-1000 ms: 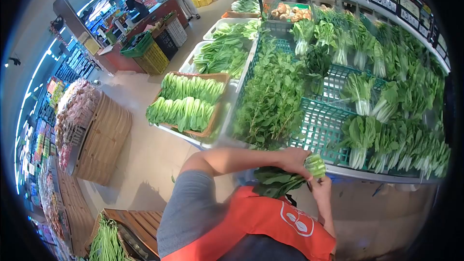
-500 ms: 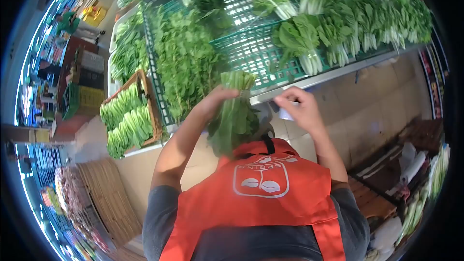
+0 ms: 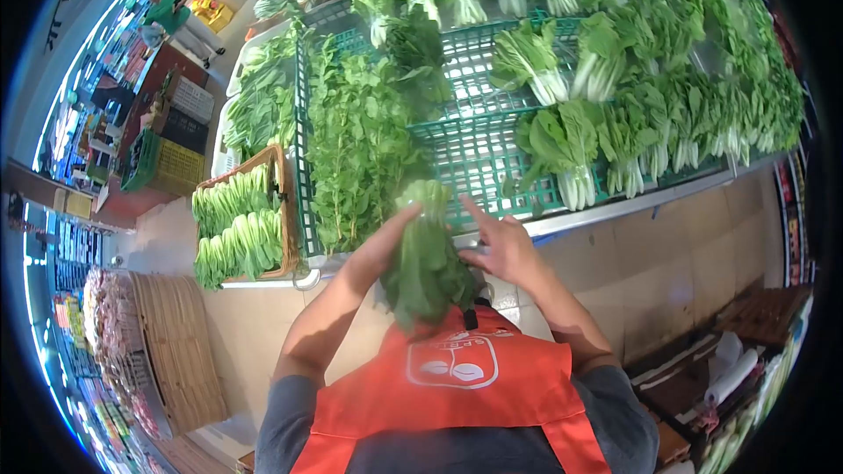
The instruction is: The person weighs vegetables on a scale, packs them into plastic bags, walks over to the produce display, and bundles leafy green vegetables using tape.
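My left hand [image 3: 397, 226] is closed round a bunch of leafy greens [image 3: 425, 268], held stems up and leaves down in front of the red apron [image 3: 457, 369]. My right hand [image 3: 499, 244] is just right of the bunch, its index finger stretched out and nothing visible in it. Beyond both hands lies a green plastic crate [image 3: 479, 154] with its grid floor showing. Loose leafy greens [image 3: 351, 140] fill the section to its left, and a bunch with white stems [image 3: 566, 154] lies on its right side.
Rows of leafy bunches [image 3: 694, 114] cover the right of the display. A brown basket of greens [image 3: 287, 219] sits at the left. A metal rail [image 3: 615, 211] edges the display. Wrapped goods and a roll [image 3: 731, 377] are at lower right. Another person [image 3: 176, 17] stands far off at upper left.
The view has swung and the display sits lower than half a second ago. The bunch stays in my left hand. My right hand, earlier at the stems, is now apart with its index finger extended.
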A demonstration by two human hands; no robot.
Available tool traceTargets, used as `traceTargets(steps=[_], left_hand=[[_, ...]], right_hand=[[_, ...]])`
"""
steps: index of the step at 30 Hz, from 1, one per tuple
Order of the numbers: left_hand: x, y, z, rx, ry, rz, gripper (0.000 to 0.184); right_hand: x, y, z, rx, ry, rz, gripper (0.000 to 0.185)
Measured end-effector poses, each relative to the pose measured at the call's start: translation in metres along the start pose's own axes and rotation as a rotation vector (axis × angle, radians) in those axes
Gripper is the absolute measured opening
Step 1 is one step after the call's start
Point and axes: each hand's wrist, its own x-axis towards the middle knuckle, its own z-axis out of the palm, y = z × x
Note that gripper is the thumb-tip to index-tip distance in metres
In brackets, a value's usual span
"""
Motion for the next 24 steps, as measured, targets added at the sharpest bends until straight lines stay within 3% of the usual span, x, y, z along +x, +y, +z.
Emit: traceTargets(steps=[2, 3, 6, 7, 10, 12, 13, 14, 16, 18, 19, 20, 21, 22, 24], left_hand=[[0.000, 0.007, 0.012, -0.102, 0.004, 0.001, 0.054], [0.012, 0.010, 0.009, -0.184, 0.035, -0.038, 0.058], [0.026, 0.038, 0.003, 0.330, 0.095, -0.218, 0.050], [0.032, 0.043, -0.002, 0.495, 0.054, -0.135, 0.059], [0.044, 0.098, -0.005, 0.134, -0.245, -0.218, 0.071], [0.035, 0.145, 0.026, 0.154, -0.351, 0.021, 0.076], [0.045, 0.156, 0.021, 0.223, -0.148, 0.119, 0.069], [0.065, 0.168, 0.006, 0.291, -0.113, 0.115, 0.069], [0.094, 0.186, -0.008, 0.255, -0.031, 0.073, 0.072], [0.128, 0.176, -0.042, 0.183, 0.046, 0.239, 0.067], [0.136, 0.173, -0.042, 0.233, 0.225, 0.290, 0.068], [0.145, 0.170, -0.041, 0.280, 0.404, 0.341, 0.070], [0.158, 0.165, -0.042, 0.503, 0.603, 0.526, 0.074], [0.172, 0.162, -0.048, 0.670, 0.684, 0.586, 0.075], [0.189, 0.165, -0.052, 1.009, 0.845, 0.703, 0.077]], right_hand=[[0.011, -0.006, 0.010, -0.198, 0.042, -0.304, 0.082], [0.018, -0.016, 0.003, -0.259, -0.112, -0.249, 0.084], [0.035, -0.029, -0.007, -0.326, -0.134, -0.286, 0.081], [0.043, -0.035, -0.016, -0.309, -0.222, -0.200, 0.077], [0.075, -0.023, -0.031, 0.026, 0.075, -0.131, 0.071], [0.110, 0.004, -0.032, 0.359, 0.285, 0.080, 0.063], [0.130, 0.019, -0.047, 0.302, 0.317, 0.171, 0.064], [0.153, 0.031, -0.062, 0.246, 0.353, 0.261, 0.066], [0.201, 0.047, -0.075, 0.697, 0.507, 0.378, 0.071], [0.238, 0.060, -0.087, 0.776, 0.433, 0.490, 0.077], [0.252, 0.066, -0.089, 0.778, 0.357, 0.610, 0.078], [0.266, 0.084, -0.079, 0.655, 0.351, 0.670, 0.076], [0.283, 0.111, -0.062, 0.531, 0.343, 0.726, 0.074], [0.295, 0.127, -0.051, 0.407, 0.335, 0.779, 0.073], [0.304, 0.126, -0.041, 0.278, 0.212, 0.714, 0.088]])
